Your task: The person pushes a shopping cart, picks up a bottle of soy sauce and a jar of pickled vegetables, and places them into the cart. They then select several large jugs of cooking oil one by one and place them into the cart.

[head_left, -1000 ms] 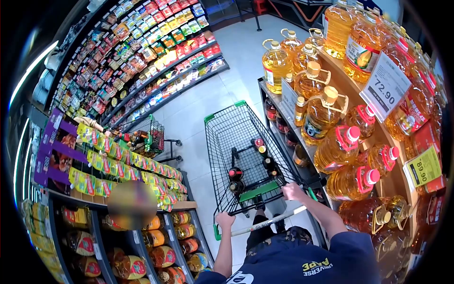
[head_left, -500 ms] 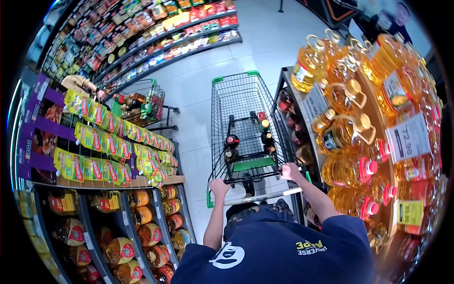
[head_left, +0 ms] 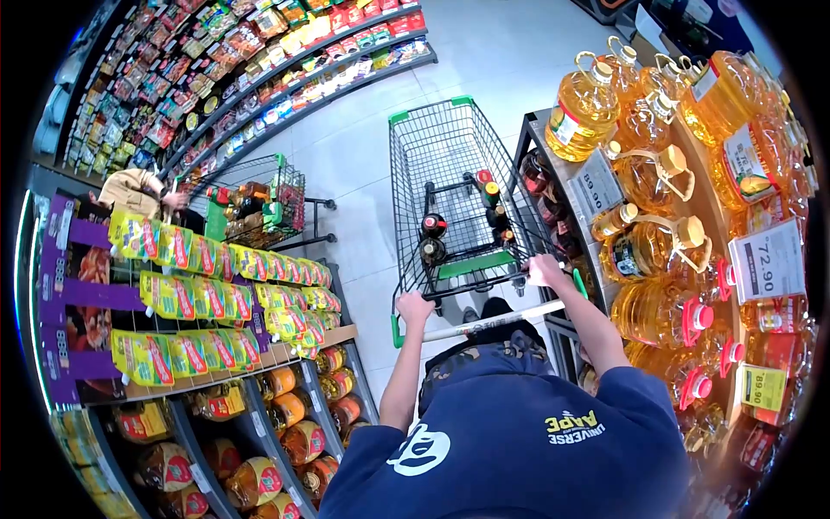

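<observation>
A wire shopping cart (head_left: 419, 160) with green corner pieces stands in front of me, angled slightly left at its far end. My left hand (head_left: 415, 308) is closed on its near left side, beside the pale push bar (head_left: 497, 323). On the near right side, my right hand (head_left: 545, 271) is also wrapped round the cart's frame. Inside the cart, a dark bottle with a red cap (head_left: 434, 226) stands on the left. Several more bottles, one with a yellow cap (head_left: 492, 189), stand along the right side.
Large jugs of golden oil (head_left: 584, 108) crowd the right-hand display, with price signs (head_left: 768, 266). At left hang yellow-green pouches (head_left: 173, 298) above shelved bottles (head_left: 251, 483). Another loaded cart (head_left: 285, 203) stands beyond, near a person in a tan jacket (head_left: 130, 192). Packaged goods line the far shelves (head_left: 346, 52).
The cart has moved forward a little, with both my hands still on it. The oil display shifts right and the pouches lower in view. More of the person in tan shows.
</observation>
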A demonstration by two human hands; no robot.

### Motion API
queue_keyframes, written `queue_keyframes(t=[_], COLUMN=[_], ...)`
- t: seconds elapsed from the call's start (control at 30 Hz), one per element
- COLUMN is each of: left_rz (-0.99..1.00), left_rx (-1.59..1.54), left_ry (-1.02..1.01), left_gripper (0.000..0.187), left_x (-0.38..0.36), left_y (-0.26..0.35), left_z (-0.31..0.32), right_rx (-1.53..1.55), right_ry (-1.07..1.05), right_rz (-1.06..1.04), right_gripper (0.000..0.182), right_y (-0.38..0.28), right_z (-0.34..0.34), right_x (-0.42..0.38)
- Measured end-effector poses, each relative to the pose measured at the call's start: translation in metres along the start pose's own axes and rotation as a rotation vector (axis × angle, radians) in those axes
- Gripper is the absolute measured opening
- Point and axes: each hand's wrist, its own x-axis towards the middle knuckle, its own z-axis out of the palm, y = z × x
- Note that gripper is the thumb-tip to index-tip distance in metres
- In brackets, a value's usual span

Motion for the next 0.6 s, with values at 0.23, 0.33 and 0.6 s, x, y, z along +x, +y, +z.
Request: queue_keyframes(t=[0.23, 0.33, 0.6], left_rz=[0.045, 0.011, 0.073], left_rx=[0.040, 0.067, 0.105], left_ry=[0.026, -0.013, 0.004], left_gripper=[0.030, 0.029, 0.024], left_x=[0.078, 0.112, 0.197], left_y=[0.009, 0.017, 0.041], left_z=[-0.003, -0.009, -0.034], right_rx=[0.074, 0.062, 0.175], right_ry=[0.024, -0.039, 0.013], right_rz=[0.015, 0.043, 0.058], right_gripper=[0.028, 0.034, 0.025], right_y=[0.018, 0.021, 0.041], right_z=[-0.024, -0.046, -0.078], right_x=[0.065, 0.095, 0.165])
